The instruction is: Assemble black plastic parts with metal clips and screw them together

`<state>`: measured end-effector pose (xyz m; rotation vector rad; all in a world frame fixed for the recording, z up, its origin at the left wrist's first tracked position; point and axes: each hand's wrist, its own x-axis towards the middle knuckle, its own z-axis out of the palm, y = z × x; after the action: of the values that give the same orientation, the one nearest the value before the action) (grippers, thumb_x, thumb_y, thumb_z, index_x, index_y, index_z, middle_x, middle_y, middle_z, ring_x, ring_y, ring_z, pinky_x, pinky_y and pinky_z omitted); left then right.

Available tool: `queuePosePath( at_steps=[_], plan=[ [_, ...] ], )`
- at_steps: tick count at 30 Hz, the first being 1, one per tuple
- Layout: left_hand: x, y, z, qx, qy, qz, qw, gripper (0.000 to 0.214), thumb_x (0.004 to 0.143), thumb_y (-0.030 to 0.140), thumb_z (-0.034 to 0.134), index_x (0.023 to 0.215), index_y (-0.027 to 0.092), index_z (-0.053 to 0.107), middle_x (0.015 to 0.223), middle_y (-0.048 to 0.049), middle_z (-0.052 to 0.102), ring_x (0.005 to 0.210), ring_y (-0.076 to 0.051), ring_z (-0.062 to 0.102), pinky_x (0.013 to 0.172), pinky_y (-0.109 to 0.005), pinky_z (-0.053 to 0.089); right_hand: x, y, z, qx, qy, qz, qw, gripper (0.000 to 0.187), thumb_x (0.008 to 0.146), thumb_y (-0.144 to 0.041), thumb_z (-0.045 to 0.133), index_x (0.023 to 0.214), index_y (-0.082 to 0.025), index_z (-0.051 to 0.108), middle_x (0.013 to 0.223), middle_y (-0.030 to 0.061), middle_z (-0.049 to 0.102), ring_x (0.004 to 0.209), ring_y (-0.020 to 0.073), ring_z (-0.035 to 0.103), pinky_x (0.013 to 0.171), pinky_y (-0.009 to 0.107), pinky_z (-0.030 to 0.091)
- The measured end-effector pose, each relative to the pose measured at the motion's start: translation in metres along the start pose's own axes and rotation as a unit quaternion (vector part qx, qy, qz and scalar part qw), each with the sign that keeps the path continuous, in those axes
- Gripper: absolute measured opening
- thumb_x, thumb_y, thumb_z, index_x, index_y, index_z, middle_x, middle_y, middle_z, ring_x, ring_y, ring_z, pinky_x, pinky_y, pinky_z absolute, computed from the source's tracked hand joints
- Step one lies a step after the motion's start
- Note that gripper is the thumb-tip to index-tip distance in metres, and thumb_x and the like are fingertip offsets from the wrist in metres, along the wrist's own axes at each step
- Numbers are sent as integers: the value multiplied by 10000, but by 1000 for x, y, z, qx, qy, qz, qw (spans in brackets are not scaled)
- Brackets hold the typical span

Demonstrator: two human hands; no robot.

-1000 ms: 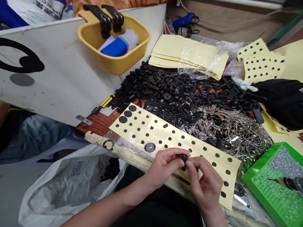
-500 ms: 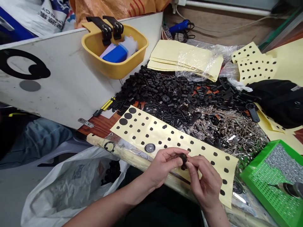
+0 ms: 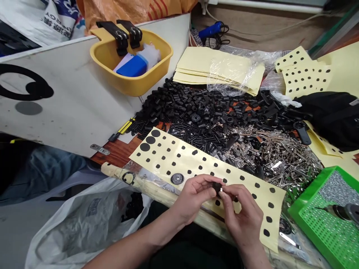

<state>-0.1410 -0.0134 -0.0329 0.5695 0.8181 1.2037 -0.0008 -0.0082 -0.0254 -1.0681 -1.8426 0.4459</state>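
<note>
A small black plastic part (image 3: 217, 188) is pinched between the fingertips of my left hand (image 3: 193, 194). From the other side, the thumb and forefinger of my right hand (image 3: 242, 209) close at its edge, where a tiny shiny metal bit shows. Most of the part is covered by fingers, so its exact kind is hidden. Both hands are over the front edge of a yellow sticker sheet (image 3: 193, 162) dotted with black pads. A round grey slotted disc (image 3: 177, 178) lies on that sheet, left of my hands.
Behind the sheet spread heaps of black plastic parts (image 3: 179, 101) and metal clips (image 3: 280, 153). A green basket (image 3: 311, 209) of small screws, with a screwdriver-like tool, stands right. A yellow bin (image 3: 131, 82) hangs from the white partition (image 3: 70, 101). A white bag (image 3: 78, 224) hangs at lower left.
The black part has turned slightly in my fingers, and a shiny metal bit now shows at its right side. Both hands stay nearly in place; the view has shifted slightly.
</note>
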Motion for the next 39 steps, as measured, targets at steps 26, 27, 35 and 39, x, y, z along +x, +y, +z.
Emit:
queuePosePath(
  at_steps=[26, 27, 35, 39],
  plan=[
    [-4, 7, 3, 32, -35, 14, 999, 253, 726, 52, 659, 911, 205, 741, 1004, -44, 735, 970, -174, 658, 855, -261, 490, 2, -1, -2, 24, 1, 27, 999, 164, 852, -48, 524, 758, -182, 524, 642, -17, 516, 568, 100, 486, 499, 224, 397],
    [-4, 8, 3, 22, -40, 7, 999, 259, 718, 44, 661, 904, 205, 740, 1017, -44, 732, 988, -177, 654, 878, -268, 484, 3, -1, -3, 23, 0, 26, 999, 174, 853, -49, 522, 745, -185, 520, 630, -21, 506, 557, 98, 481, 495, 225, 395],
    [-2, 6, 2, 9, -38, -2, 999, 213, 755, 140, 689, 962, 165, 727, 993, -87, 725, 941, -183, 643, 837, -268, 478, 4, -3, -2, 13, 4, 16, 1000, 153, 839, -37, 564, 828, -188, 583, 693, 3, 593, 629, 118, 566, 538, 223, 463],
    [0, 3, 1, -3, -28, -7, 1000, 215, 743, 168, 712, 956, 163, 738, 970, -81, 729, 924, -170, 639, 832, -250, 472, 6, -3, -1, -13, -6, 14, 1000, 147, 850, -52, 556, 832, -196, 581, 671, -4, 588, 598, 114, 560, 515, 216, 460]
  ],
)
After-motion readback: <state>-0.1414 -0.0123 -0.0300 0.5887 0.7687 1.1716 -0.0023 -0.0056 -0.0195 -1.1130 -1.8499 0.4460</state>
